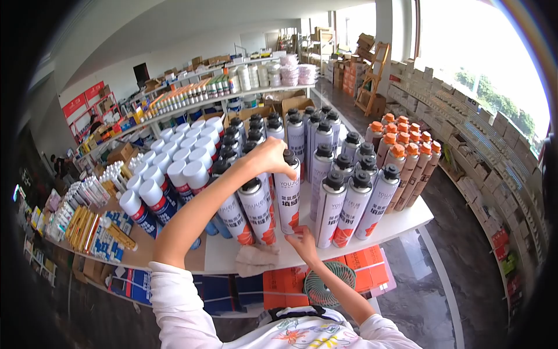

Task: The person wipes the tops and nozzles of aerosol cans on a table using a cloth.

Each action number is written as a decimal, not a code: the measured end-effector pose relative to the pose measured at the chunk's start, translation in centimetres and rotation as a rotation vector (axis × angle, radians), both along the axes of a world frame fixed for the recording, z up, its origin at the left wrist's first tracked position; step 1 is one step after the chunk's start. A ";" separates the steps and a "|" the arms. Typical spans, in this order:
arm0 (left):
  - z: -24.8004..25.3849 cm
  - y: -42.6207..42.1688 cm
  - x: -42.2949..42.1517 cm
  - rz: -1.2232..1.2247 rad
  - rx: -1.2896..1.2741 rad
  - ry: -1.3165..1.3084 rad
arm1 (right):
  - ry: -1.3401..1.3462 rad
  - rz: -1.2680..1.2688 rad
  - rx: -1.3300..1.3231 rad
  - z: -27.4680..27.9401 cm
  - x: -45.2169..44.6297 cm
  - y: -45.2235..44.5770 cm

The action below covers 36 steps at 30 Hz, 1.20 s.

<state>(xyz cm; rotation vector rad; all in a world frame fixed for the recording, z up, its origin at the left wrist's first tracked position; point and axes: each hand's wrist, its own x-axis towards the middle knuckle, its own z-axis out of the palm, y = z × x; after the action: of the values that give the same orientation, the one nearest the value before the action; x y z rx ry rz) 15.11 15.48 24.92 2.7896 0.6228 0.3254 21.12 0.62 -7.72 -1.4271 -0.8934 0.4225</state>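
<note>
With left hand (272,158), grasps 1 white can (289,203) around its top, beside its black cap. With right hand (303,243), reaches in at the can's base; cannot tell whether clasping it or merely touching. Find the can near upright at front middle of white table (419,216), in the space between 2 groups of black-capped cans. Cannot confirm contact between its base and tabletop. Note blue cans with white caps (156,198) further left, and orange-capped cans (414,168) further right. Record orange boxes (369,269) below tabletop, with green fan (330,283) in front. Find also 1 crumpled pale cloth (256,259) at front edge, just left of right hand.
</note>
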 end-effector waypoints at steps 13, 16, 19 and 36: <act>-2.2 -4.8 -4.1 -0.141 -0.069 0.101 | -0.275 -0.032 -0.058 3.7 -1.7 -5.7; -2.0 -4.8 -3.8 -0.152 -0.038 0.116 | -0.205 0.004 -0.076 3.3 -1.5 -5.3; -1.9 -4.9 -3.4 -0.161 -0.004 0.142 | -0.205 -0.015 -0.083 3.1 -1.4 -5.1; -22.6 -10.6 -15.5 0.059 -0.011 -0.694 | -0.082 0.141 -0.253 -1.4 -6.2 -7.4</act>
<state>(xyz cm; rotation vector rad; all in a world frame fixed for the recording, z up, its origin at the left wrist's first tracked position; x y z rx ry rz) -0.42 4.92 2.30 2.4008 0.5178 1.2160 14.91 -6.76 -9.16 -1.6263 -1.0387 0.6031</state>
